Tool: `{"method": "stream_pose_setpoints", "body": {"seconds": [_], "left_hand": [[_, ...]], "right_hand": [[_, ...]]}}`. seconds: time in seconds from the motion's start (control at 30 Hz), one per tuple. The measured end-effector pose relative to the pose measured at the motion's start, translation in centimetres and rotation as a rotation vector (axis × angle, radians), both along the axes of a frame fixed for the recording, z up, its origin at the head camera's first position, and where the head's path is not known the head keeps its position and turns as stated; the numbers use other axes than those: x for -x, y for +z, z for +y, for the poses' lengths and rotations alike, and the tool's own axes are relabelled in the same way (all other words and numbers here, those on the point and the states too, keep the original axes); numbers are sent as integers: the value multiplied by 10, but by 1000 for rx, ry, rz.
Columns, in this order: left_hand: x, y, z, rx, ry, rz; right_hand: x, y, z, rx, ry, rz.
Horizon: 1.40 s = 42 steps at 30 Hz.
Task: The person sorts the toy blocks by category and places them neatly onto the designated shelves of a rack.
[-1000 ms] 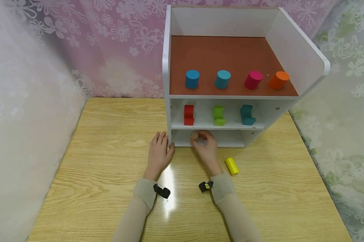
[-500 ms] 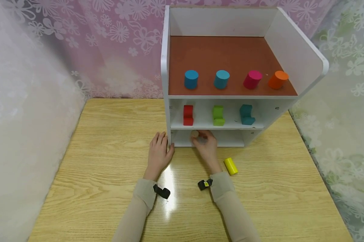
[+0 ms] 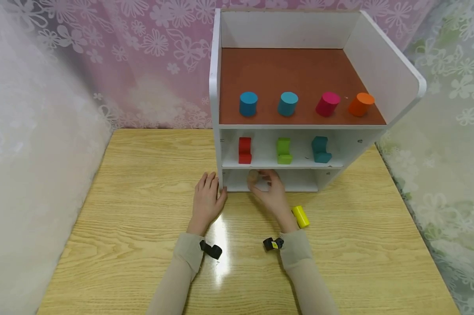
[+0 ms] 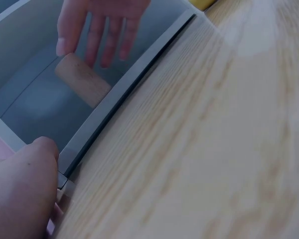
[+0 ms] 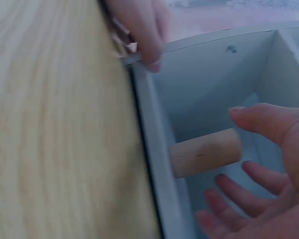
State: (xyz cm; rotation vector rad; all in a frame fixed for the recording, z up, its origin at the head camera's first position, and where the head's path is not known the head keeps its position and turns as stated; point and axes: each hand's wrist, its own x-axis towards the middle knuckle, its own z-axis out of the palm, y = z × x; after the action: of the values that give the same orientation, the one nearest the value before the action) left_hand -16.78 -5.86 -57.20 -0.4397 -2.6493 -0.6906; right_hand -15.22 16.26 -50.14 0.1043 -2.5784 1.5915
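Observation:
A plain wooden cylinder [image 3: 253, 176] stands upright on the bottom shelf [image 3: 300, 181] of a white shelf unit, near its front edge. My right hand [image 3: 273, 194] is around it from the right. In the right wrist view, the thumb and fingers are spread, with gaps between them and the wooden cylinder [image 5: 207, 153]. My left hand [image 3: 206, 199] rests flat on the table against the unit's lower left side, its thumb at the front corner. Just right of my right forearm, a yellow cylinder [image 3: 300, 216] lies on its side on the table.
Above, the middle shelf [image 3: 264, 162] carries red [image 3: 245, 150], green [image 3: 284, 151] and teal [image 3: 321, 150] notched blocks. Blue [image 3: 248, 104], light blue [image 3: 287, 104], pink [image 3: 328, 104] and orange [image 3: 361, 104] cylinders line the brown top shelf [image 3: 284, 65].
My right hand's fingers have loosened from the wooden cylinder, and the wrist has shifted slightly right. The wooden cylinder stays on the bottom shelf. My left hand has not moved.

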Motion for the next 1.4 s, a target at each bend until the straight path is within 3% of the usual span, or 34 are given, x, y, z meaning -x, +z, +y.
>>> {"method": "stream_pose_setpoints", "body": {"seconds": [0.3, 0.6, 0.9, 1.17, 1.4], "left_hand": [[-3, 0, 0, 0, -3, 15], [-5, 1, 2, -14, -5, 17], [-5, 0, 2, -20, -1, 0], [-4, 1, 2, -15, 1, 21], [-2, 1, 1, -18, 0, 17]], "right_hand": [[-18, 25, 6, -70, 57, -66], [-39, 44, 19, -152, 30, -10], [-54, 49, 38, -188, -25, 77], [-68, 50, 56, -245, -87, 88], [-79, 41, 70, -274, -148, 89]]}}
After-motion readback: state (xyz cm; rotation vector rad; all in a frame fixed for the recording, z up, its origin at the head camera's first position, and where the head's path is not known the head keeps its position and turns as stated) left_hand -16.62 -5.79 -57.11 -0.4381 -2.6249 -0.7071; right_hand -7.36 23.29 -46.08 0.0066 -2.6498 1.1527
